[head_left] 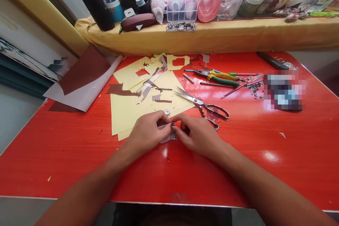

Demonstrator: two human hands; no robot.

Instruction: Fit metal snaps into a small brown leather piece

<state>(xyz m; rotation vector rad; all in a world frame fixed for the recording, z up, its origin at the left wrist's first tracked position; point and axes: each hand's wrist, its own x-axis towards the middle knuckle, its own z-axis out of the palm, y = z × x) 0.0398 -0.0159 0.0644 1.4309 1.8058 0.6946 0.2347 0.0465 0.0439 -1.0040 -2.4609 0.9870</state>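
Note:
My left hand (149,127) is closed, thumb and index finger pinching a small grey-white piece of sheet material (165,140) just above the table. Opposite it, my right hand (198,134) is closed too, its fingertips gripping the same piece at its right edge. A metal snap fastener (174,136) shows on the piece below my right thumb. Something small and dark sits between the fingertips, too hidden to name. Just beyond my left fingers lies a round metal disc (167,112) on yellow paper (124,116). Large scissors (197,101) lie partly open behind my right hand.
Brown and grey scraps (123,90) lie over the paper. Pliers (218,77), pens and loose metal snaps (255,90) are at the back right. A brown sheet (84,67) curls at the left. A clear compartment box (182,10) stands on the ledge.

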